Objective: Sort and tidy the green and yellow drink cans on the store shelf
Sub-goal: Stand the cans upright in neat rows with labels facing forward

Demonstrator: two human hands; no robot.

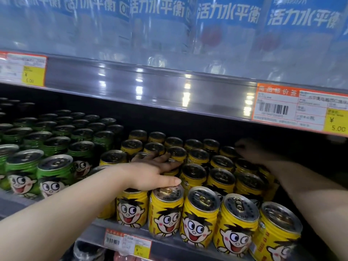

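Several green cans (54,178) with a cartoon face stand in rows on the left of the shelf. Several yellow cans (199,217) with the same face fill the middle and right. My left hand (150,172) reaches in over the yellow rows, its fingers spread across the can tops and its thumb lying on the lid of a front yellow can (166,210). My right hand (250,151) is deep in the shadow at the back right, fingers curved over the top of a rear yellow can (228,152); whether it grips that can is hard to tell.
The upper shelf edge (131,85) hangs low over the cans, carrying price tags (299,110) and large water bottles (226,34). The lower shelf rail (169,247) with a price label (128,243) runs under the front row. A narrow dark gap separates green from yellow cans.
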